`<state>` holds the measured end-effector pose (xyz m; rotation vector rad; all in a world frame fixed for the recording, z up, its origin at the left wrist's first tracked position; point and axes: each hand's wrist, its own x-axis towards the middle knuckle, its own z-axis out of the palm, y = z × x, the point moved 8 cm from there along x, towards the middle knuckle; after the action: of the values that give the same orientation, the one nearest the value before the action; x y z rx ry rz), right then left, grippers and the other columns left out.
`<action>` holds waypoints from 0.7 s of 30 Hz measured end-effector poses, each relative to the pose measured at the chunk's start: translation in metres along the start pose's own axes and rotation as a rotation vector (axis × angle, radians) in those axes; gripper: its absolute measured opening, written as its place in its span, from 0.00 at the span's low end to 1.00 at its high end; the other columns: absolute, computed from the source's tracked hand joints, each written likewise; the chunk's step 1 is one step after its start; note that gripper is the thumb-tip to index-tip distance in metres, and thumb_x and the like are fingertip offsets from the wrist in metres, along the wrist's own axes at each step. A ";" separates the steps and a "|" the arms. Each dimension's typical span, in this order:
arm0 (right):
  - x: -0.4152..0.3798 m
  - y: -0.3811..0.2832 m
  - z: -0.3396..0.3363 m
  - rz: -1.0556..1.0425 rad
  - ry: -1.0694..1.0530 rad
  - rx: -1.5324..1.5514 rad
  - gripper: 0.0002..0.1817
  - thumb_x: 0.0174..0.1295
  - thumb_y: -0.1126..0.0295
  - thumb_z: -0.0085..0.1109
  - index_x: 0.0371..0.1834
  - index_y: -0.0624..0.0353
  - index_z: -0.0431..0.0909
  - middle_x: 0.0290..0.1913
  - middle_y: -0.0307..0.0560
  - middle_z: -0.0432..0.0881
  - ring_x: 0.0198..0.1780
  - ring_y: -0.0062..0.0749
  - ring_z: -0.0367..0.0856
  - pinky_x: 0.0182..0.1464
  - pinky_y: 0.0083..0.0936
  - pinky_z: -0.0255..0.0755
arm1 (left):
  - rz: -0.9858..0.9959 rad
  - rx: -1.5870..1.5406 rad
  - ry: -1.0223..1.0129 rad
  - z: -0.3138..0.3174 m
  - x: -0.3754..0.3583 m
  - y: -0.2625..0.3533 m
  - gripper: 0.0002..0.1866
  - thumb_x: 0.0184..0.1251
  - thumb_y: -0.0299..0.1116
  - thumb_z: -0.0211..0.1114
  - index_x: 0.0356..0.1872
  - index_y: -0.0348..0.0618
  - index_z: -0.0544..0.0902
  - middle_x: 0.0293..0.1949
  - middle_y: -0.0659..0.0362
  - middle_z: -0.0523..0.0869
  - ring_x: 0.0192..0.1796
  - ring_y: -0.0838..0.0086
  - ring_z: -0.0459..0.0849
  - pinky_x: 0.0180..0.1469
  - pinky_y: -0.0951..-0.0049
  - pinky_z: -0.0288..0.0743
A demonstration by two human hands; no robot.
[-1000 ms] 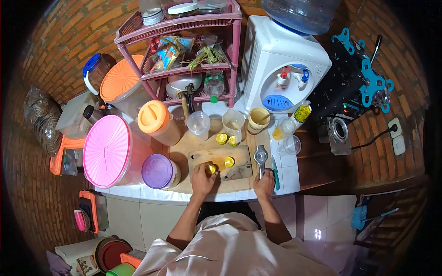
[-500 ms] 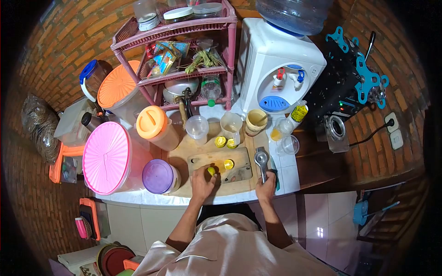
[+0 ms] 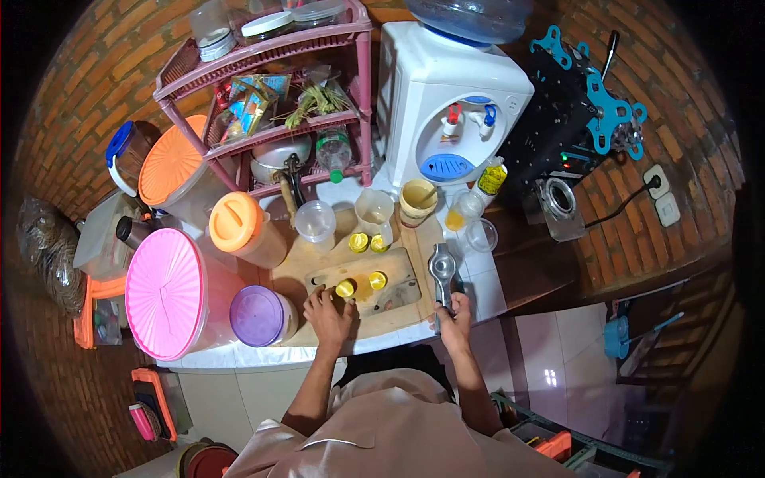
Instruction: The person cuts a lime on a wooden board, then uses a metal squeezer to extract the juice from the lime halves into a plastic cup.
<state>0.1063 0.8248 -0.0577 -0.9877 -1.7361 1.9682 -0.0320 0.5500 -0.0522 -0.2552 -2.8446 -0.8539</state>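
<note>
My left hand point(image 3: 327, 321) rests at the near left edge of the cutting board point(image 3: 398, 295), fingers apart. Just beyond its fingertips, a citrus half point(image 3: 345, 287) lies with its yellow cut face showing. To the right of it sits a second citrus half point(image 3: 378, 280), also on the board. My right hand point(image 3: 455, 321) is closed round the handles of a metal citrus squeezer point(image 3: 441, 267), its head pointing away from me. Two squeezed-looking citrus halves point(image 3: 358, 242) lie behind the board, next to a clear measuring jug point(image 3: 374, 213).
A clear cup point(image 3: 315, 223), a beige cup point(image 3: 417, 202) with a utensil in it, and a cup with orange liquid point(image 3: 456, 219) stand behind. On the left are a purple-lidded tub point(image 3: 260, 316) and a pink-lidded container point(image 3: 165, 295). A water dispenser point(image 3: 454, 88) stands at the back.
The citrus half at my left hand has turned from green peel to cut face, and my fingers have spread. The right hand still holds the squeezer. The camera view has shifted.
</note>
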 end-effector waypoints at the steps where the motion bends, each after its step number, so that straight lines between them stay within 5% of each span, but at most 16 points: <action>1: -0.001 -0.007 -0.005 0.001 -0.004 0.022 0.18 0.64 0.79 0.59 0.50 0.58 0.60 0.33 0.44 0.76 0.21 0.23 0.75 0.18 0.22 0.69 | -0.006 -0.002 0.002 0.002 0.002 -0.002 0.27 0.51 0.41 0.75 0.51 0.40 0.79 0.60 0.49 0.73 0.63 0.51 0.66 0.64 0.50 0.59; 6: 0.007 -0.040 -0.048 -0.026 -0.011 0.020 0.17 0.65 0.80 0.57 0.51 0.57 0.60 0.30 0.42 0.75 0.21 0.20 0.73 0.18 0.19 0.65 | -0.045 0.073 -0.041 0.010 0.002 0.014 0.29 0.51 0.42 0.75 0.53 0.39 0.78 0.62 0.49 0.72 0.64 0.49 0.65 0.65 0.48 0.59; 12: 0.026 -0.076 -0.112 -0.103 -0.013 0.020 0.16 0.64 0.81 0.58 0.48 0.57 0.61 0.29 0.40 0.74 0.20 0.18 0.71 0.18 0.17 0.62 | -0.210 -0.001 0.240 -0.005 -0.005 0.054 0.28 0.56 0.37 0.72 0.57 0.38 0.75 0.63 0.46 0.71 0.64 0.47 0.65 0.65 0.45 0.58; 14: 0.035 -0.079 -0.130 -0.095 -0.012 0.009 0.16 0.64 0.81 0.58 0.48 0.57 0.62 0.28 0.40 0.73 0.20 0.18 0.70 0.18 0.17 0.62 | -0.136 0.017 0.298 0.000 -0.001 0.082 0.24 0.58 0.34 0.69 0.54 0.37 0.76 0.59 0.45 0.74 0.62 0.48 0.69 0.64 0.49 0.61; 16: 0.045 -0.083 -0.141 -0.070 -0.028 -0.009 0.16 0.65 0.80 0.58 0.50 0.59 0.62 0.33 0.40 0.76 0.23 0.16 0.71 0.20 0.15 0.64 | -0.111 -0.288 0.268 0.021 0.009 0.112 0.20 0.61 0.35 0.69 0.51 0.36 0.77 0.51 0.46 0.79 0.55 0.54 0.76 0.59 0.57 0.69; 18: 0.054 -0.085 -0.150 -0.065 -0.038 0.000 0.16 0.64 0.80 0.59 0.49 0.59 0.62 0.33 0.40 0.76 0.23 0.16 0.71 0.19 0.15 0.64 | -0.248 -0.614 -0.112 0.076 0.012 0.162 0.20 0.62 0.38 0.71 0.48 0.37 0.78 0.43 0.49 0.82 0.45 0.59 0.81 0.51 0.65 0.74; 21: 0.066 -0.089 -0.151 -0.049 -0.046 -0.022 0.16 0.64 0.79 0.60 0.49 0.59 0.63 0.33 0.41 0.76 0.22 0.16 0.72 0.18 0.16 0.64 | -0.321 -0.839 -0.371 0.159 -0.002 0.222 0.28 0.59 0.45 0.74 0.52 0.35 0.75 0.48 0.48 0.81 0.50 0.63 0.80 0.58 0.66 0.70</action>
<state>0.1471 0.9958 0.0076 -0.9055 -1.7924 1.9598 -0.0006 0.8208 -0.0662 -0.0425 -2.6777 -2.2494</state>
